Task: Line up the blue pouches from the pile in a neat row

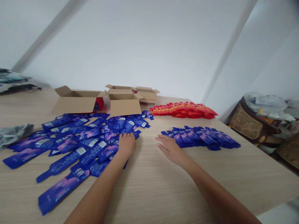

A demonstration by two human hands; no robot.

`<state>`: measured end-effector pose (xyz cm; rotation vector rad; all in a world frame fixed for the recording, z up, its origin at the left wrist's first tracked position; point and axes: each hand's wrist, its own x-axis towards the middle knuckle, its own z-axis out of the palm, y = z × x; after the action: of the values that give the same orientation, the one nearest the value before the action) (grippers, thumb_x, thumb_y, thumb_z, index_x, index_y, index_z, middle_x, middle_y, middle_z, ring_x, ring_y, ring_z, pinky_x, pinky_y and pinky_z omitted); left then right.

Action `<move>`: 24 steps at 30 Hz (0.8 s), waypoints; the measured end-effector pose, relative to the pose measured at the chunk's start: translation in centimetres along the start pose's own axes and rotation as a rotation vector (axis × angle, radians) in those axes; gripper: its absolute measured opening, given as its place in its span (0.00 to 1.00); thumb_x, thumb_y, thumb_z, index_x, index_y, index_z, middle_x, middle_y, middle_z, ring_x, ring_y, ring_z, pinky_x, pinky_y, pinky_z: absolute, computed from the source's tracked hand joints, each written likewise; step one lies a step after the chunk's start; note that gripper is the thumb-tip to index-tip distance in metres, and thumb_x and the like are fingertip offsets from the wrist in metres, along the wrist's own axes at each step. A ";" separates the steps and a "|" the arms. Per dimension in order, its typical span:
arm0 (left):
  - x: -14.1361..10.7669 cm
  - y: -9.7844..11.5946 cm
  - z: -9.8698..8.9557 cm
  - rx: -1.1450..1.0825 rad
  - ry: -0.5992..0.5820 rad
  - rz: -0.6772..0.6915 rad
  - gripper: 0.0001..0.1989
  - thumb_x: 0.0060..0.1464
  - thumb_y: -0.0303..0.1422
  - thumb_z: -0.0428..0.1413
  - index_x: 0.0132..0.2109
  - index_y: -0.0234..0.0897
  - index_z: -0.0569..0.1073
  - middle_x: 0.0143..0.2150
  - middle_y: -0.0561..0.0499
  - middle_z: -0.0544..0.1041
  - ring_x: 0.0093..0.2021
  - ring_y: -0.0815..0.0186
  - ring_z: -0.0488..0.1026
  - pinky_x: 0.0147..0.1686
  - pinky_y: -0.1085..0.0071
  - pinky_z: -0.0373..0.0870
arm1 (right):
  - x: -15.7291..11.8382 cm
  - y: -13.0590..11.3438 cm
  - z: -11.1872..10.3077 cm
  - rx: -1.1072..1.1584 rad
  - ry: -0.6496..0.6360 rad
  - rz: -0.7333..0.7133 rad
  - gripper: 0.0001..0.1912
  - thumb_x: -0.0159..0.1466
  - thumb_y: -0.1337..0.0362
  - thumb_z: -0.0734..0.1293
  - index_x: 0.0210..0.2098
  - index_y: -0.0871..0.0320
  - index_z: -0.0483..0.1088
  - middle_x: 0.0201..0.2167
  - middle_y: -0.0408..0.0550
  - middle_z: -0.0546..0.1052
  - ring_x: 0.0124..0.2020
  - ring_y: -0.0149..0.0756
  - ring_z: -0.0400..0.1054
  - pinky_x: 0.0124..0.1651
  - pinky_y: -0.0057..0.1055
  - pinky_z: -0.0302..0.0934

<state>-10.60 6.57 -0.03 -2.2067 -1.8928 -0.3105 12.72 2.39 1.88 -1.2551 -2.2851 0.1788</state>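
Observation:
My left hand [127,144] rests at the right edge of a loose pile of blue pouches [91,141] with pink and purple print, some showing white barcode labels. Its fingers are curled down over a blue pouch there, and the hand hides most of that pouch. My right hand [170,148] hovers with its fingers apart and holds nothing. Just beyond it, an overlapping row of matching blue pouches [203,137] runs to the right, all turned the same way.
Behind that row lies an overlapping stack of red pouches [184,109]. Open cardboard boxes [125,104] stand along the back, a larger one [74,104] to the left. A grey cloth [15,133] lies at far left. Beyond the right table edge are patterned cushions [247,119] and plastic bags.

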 end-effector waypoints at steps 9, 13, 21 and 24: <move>-0.1 0.0 -1.3 0.067 0.044 0.008 0.15 0.55 0.25 0.43 0.37 0.29 0.75 0.37 0.36 0.77 0.43 0.51 0.69 0.52 0.50 0.49 | -1.4 -1.9 3.7 0.367 0.121 -0.006 0.14 0.64 0.67 0.57 0.46 0.55 0.70 0.45 0.50 0.73 0.48 0.36 0.65 0.53 0.38 0.59; 0.4 -0.3 -3.5 -0.104 0.190 0.022 0.15 0.57 0.29 0.43 0.34 0.35 0.75 0.34 0.41 0.77 0.44 0.53 0.68 0.55 0.51 0.46 | -1.5 -1.6 3.6 0.479 0.165 0.096 0.13 0.65 0.63 0.57 0.44 0.55 0.70 0.42 0.50 0.74 0.45 0.37 0.67 0.50 0.38 0.61; 0.3 4.7 -4.6 -1.383 0.145 -0.245 0.19 0.53 0.47 0.48 0.27 0.36 0.66 0.21 0.56 0.65 0.23 0.70 0.60 0.25 0.75 0.57 | -1.0 -2.9 4.2 1.119 0.095 0.395 0.23 0.62 0.46 0.57 0.45 0.58 0.63 0.36 0.51 0.75 0.30 0.34 0.72 0.24 0.27 0.65; -0.9 7.3 -3.4 -1.571 0.012 -0.244 0.18 0.52 0.47 0.49 0.30 0.35 0.67 0.23 0.56 0.66 0.24 0.72 0.61 0.24 0.76 0.59 | -1.0 -3.6 3.8 1.158 0.021 0.396 0.22 0.60 0.45 0.59 0.40 0.58 0.60 0.25 0.43 0.74 0.17 0.28 0.66 0.14 0.20 0.54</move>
<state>-3.58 3.63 2.78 -2.4540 -2.1162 -2.5126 8.52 0.04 -0.47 -0.9716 -1.3923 1.3696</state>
